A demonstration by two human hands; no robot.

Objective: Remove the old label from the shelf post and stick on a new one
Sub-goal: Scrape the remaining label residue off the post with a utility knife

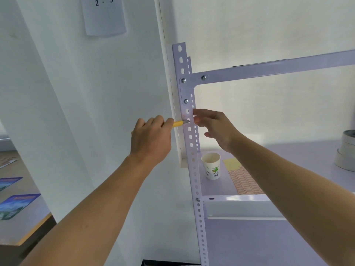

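"Label first: where is it?"

"On the front face of the shelf post, just below the bolted corner bracket. It is faint and pinkish, and lies across the post's punched holes. How much of it has lifted I cannot tell."

"And the left grip?"

"Clenched round a yellow knife. The handle comes in level from the left, and the short blade lies on the post at the label's lower edge."

"The right grip?"

"Released. Its fingers are mostly straight, with the tips at the post's right edge beside the label, closed round nothing that I can see."

"How tight is it on the left?"

"Tight. The post stands just beside the corner of a white wall, so the knife hand works in front of that wall. A paper sheet marked 2 - 5 hangs higher up on it."

"On the right?"

"Open room between the upper rail and the shelf; the right forearm crosses it freely."

"What lies on the shelf?"

"A paper cup stands upright near the post. Just beside it lies a sheet of small labels, running to the shelf's front edge. Tape rolls sit well apart, at the far right."

"Lower left?"

"A surface with blue cards near its edge."
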